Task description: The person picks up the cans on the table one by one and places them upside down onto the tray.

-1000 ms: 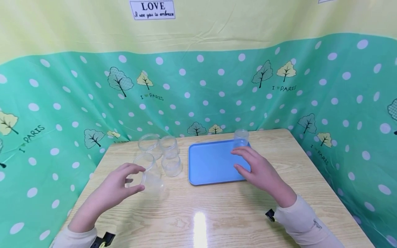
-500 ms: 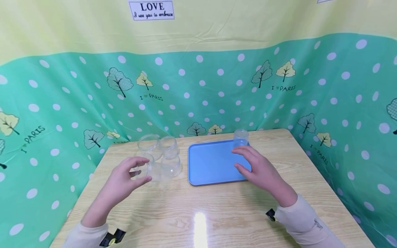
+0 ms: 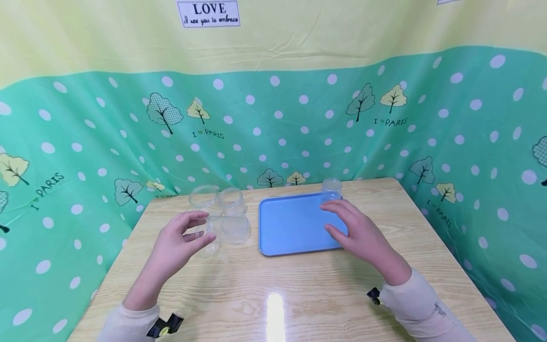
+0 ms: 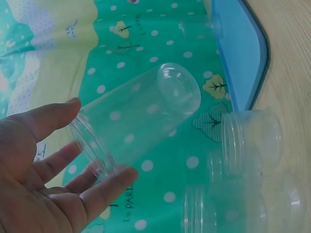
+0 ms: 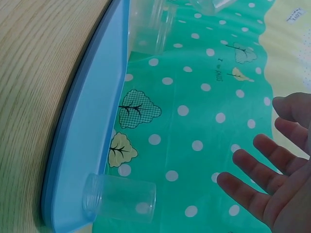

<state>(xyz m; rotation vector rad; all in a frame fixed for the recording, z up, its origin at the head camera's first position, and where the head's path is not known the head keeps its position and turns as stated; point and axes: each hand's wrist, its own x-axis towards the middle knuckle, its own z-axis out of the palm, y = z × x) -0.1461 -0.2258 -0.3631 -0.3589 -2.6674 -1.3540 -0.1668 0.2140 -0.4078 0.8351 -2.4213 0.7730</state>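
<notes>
My left hand (image 3: pixel 181 242) pinches a clear plastic jar (image 4: pixel 136 116) by its ridged rim, thumb on one side and fingers on the other. The jar is tilted on its side above the table, its closed base pointing away from the palm. My right hand (image 3: pixel 356 232) hovers over the right part of a blue tray (image 3: pixel 295 225), fingers spread and holding nothing. Beyond those fingers, another clear jar (image 5: pixel 126 196) stands at the tray's back right corner, its ridged end towards the tray.
Several clear jars stand left of the tray, including a wide one (image 3: pixel 204 197) and a smaller one (image 3: pixel 231 202) at the back. They overlap the held jar in the head view. A patterned cloth (image 3: pixel 273 118) hangs behind the wooden table (image 3: pixel 239 294).
My left hand has moved right and slightly away from me, carrying the jar towards the other jars' right side. The right hand stays almost where it was.
</notes>
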